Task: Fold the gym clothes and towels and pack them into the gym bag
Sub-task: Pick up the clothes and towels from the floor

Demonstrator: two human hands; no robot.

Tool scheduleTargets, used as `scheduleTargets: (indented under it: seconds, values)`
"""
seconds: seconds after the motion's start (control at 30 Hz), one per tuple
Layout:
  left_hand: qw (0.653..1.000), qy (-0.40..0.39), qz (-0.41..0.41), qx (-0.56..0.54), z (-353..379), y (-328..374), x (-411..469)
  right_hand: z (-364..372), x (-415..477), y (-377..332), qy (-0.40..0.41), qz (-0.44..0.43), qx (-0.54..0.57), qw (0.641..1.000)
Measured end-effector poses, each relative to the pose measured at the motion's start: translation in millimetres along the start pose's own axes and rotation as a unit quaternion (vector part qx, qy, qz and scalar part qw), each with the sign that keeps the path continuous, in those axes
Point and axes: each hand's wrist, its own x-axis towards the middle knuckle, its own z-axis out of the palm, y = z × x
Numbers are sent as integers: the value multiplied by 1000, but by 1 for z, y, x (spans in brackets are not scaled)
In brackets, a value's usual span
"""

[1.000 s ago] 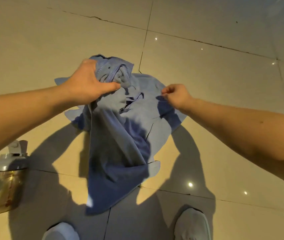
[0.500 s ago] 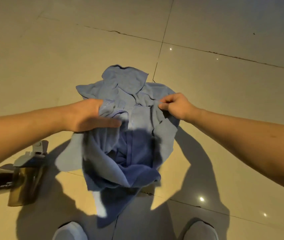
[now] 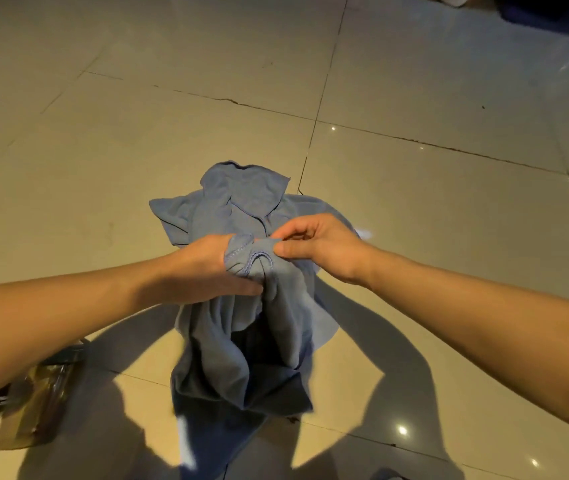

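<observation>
Fingers of the left hand (image 3: 200, 268) clutch a bunch of the blue towel (image 3: 286, 306) at its stitched hem; the right hand (image 3: 321, 251) pinches that hem just beside. From the hem, cloth hangs toward the person, apparently reaching the floor (image 3: 414, 202).

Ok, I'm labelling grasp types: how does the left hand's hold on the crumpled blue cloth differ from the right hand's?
The left hand bunches a wad of the crumpled blue cloth in its whole fist; the right hand pinches the stitched hem between thumb and forefinger. The left hand sits lower, the right hand slightly higher. Both hold the same top edge, close together.
</observation>
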Motion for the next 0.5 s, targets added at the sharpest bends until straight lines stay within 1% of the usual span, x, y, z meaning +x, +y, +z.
scheduleTargets:
  seconds: [0.03,0.07,0.13,0.17,0.23,0.3,0.37,0.43,0.5]
  values:
    - [999,-24,2,42,-4,-2,-2,-2,3,5,3,10,-12,1000]
    - [994,-51,12,93,-8,-5,-4,-3,9,11,23,18,-30,999]
    - [978,-95,14,187,-16,-9,-14,-14,27,34,104,32,-98,989]
    - [975,-107,3,194,-21,-11,-21,-22,37,47,145,41,-140,979]
    - [983,-114,-13,147,-31,-17,-38,-39,54,71,197,49,-248,947]
    - [989,-117,-17,84,-41,-24,-53,-48,64,86,193,56,-336,920]
    - [994,-98,-30,36,-51,-33,-65,-49,73,95,146,41,-406,901]
    - [997,-56,-53,-14,-59,-46,-72,-46,81,105,96,48,-422,900]
    - [997,-7,-66,-46,-64,-55,-75,-42,88,113,69,71,-447,889]
